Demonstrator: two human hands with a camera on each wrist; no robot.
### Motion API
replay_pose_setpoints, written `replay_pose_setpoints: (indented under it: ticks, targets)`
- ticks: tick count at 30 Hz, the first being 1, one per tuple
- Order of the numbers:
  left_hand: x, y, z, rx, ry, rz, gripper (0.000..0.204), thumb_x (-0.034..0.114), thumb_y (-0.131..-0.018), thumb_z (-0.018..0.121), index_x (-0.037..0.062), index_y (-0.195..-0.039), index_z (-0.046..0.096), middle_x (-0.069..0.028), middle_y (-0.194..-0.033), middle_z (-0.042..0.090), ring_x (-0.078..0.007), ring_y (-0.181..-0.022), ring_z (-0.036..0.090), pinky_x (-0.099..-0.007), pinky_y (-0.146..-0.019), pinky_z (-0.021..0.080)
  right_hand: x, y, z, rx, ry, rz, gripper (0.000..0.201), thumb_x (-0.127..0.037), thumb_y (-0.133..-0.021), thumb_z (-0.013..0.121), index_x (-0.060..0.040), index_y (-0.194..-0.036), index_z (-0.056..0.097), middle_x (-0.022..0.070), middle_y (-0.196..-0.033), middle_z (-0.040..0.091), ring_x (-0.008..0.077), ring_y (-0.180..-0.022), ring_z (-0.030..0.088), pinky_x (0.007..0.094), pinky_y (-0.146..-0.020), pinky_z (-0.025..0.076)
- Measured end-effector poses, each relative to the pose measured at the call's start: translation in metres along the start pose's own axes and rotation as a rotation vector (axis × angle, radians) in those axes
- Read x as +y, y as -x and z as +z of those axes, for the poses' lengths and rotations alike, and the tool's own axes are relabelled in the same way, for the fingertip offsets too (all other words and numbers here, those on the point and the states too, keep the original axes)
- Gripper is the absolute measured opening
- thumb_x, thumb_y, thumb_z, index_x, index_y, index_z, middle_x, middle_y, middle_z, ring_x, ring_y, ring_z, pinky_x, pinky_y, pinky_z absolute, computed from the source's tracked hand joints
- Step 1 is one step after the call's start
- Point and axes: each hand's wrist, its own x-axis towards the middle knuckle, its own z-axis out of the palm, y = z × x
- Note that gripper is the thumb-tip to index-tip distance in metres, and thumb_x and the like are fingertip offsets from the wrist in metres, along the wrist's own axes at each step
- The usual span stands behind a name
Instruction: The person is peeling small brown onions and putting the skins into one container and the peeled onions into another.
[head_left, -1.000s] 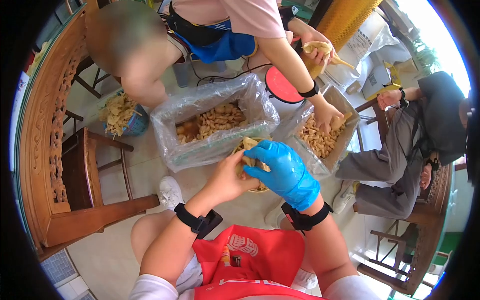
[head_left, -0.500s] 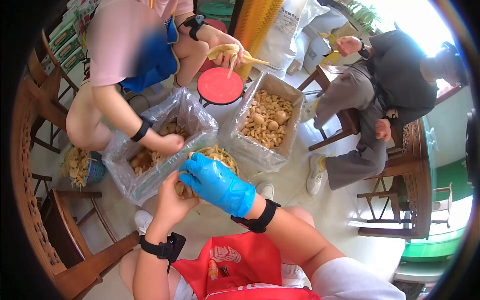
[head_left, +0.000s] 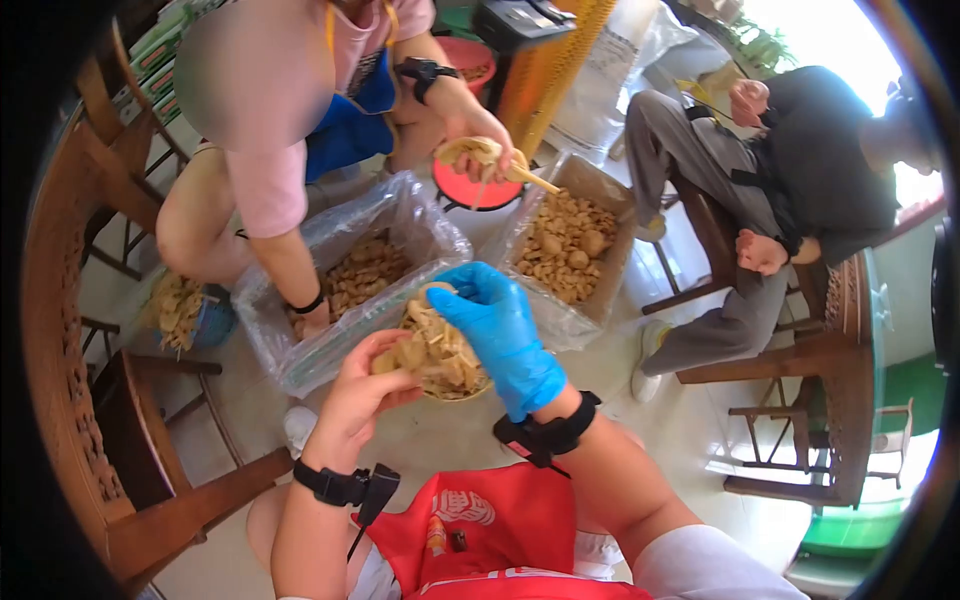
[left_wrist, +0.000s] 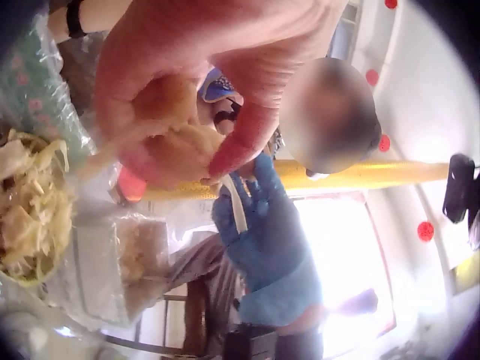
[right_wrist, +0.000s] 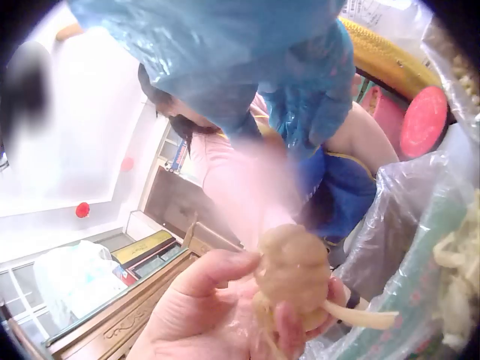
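My bare left hand (head_left: 360, 388) holds a knobby tan pickled vegetable (right_wrist: 292, 270), with its thumb on one side and fingers wrapped beneath. A pale strip (right_wrist: 360, 316) sticks out from the vegetable's side. My right hand (head_left: 500, 335), in a blue plastic glove, is just to the right and a little higher. Its fingers are bent, and a bit of tan peel (right_wrist: 273, 139) shows between them in the right wrist view. Below both hands stands a round basket (head_left: 462, 397) heaped with tan peelings (head_left: 450, 362).
Beyond the hands are two plastic-lined crates (head_left: 270, 372) of tan vegetable pieces. A person in pink (head_left: 270, 190) reaches into the left one and holds a vegetable in the other hand. A red stool (head_left: 478, 190) stands behind. Another person (head_left: 820, 150) sits right; wooden chairs (head_left: 160, 430) stand left.
My hands were together on the vegetable; now the gloved right hand has pulled away up and right, leaving the vegetable in the left. The other person's arm moved from the right crate to the left one.
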Motion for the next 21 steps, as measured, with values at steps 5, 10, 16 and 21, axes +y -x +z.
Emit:
replay_pose_setpoints:
  ticks: [5, 10, 16, 21]
  targets:
    - [0.014, 0.003, 0.005, 0.016, 0.301, -0.165, 0.025, 0.016, -0.081, 0.065, 0.0116, -0.104, 0.057, 0.0019, -0.090, 0.057, -0.0098, -0.083, 0.057, -0.0267, -0.067, 0.050, 0.009, -0.005, -0.005, -0.114, 0.011, 0.020, 0.016, -0.014, -0.086, 0.060, 0.0002, -0.092, 0.062, 0.0018, -0.080, 0.061, 0.0081, -0.073, 0.053, 0.0241, -0.067, 0.044]
    - [-0.012, -0.009, 0.006, -0.041, 0.421, -0.188, 0.013, 0.019, -0.085, 0.063, 0.0134, -0.095, 0.057, 0.0046, -0.084, 0.058, -0.0044, -0.075, 0.055, -0.0189, -0.054, 0.046, 0.006, 0.002, 0.008, -0.187, 0.057, 0.138, 0.016, -0.014, -0.087, 0.058, 0.0014, -0.091, 0.061, 0.0047, -0.081, 0.063, 0.0098, -0.072, 0.055, 0.0251, -0.067, 0.045]
    - [-0.011, -0.013, 0.007, 0.068, 0.461, -0.096, 0.015, 0.022, -0.087, 0.063, 0.0110, -0.095, 0.058, 0.0031, -0.083, 0.055, -0.0051, -0.074, 0.053, -0.0194, -0.055, 0.046, 0.011, -0.001, 0.006, -0.204, 0.090, 0.120, 0.019, -0.017, -0.087, 0.059, 0.0009, -0.090, 0.062, 0.0033, -0.077, 0.061, 0.0096, -0.070, 0.054, 0.0248, -0.065, 0.045]
    - [-0.006, -0.010, 0.009, 0.067, 0.411, -0.135, 0.018, 0.030, -0.090, 0.059, 0.0141, -0.097, 0.056, 0.0054, -0.077, 0.053, -0.0049, -0.073, 0.054, -0.0190, -0.056, 0.045, 0.021, -0.004, -0.002, -0.195, 0.198, 0.115, 0.021, -0.020, -0.087, 0.059, 0.0004, -0.091, 0.061, 0.0027, -0.077, 0.060, 0.0102, -0.070, 0.053, 0.0257, -0.064, 0.044]
